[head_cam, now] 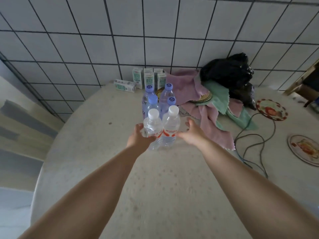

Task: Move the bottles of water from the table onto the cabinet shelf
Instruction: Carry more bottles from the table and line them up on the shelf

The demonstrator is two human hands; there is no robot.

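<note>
Gripping the left white-capped bottle (152, 130) with the left hand (139, 138), the person brings the spread right hand (191, 133) beside the right white-capped bottle (170, 127) on the counter (155, 187), likely to clasp and lift next.

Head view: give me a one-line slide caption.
Left hand grips one white-capped bottle; right hand opens beside the other white-capped bottle on the table.

Dim, flat, cool daylight; soft, faint shadows. Strong wide-angle distortion: grid lines of white tiled wall (155, 31) bend near edges. Slight motion blur on hands and on round beige patterned table (155, 195). No glare.
</note>
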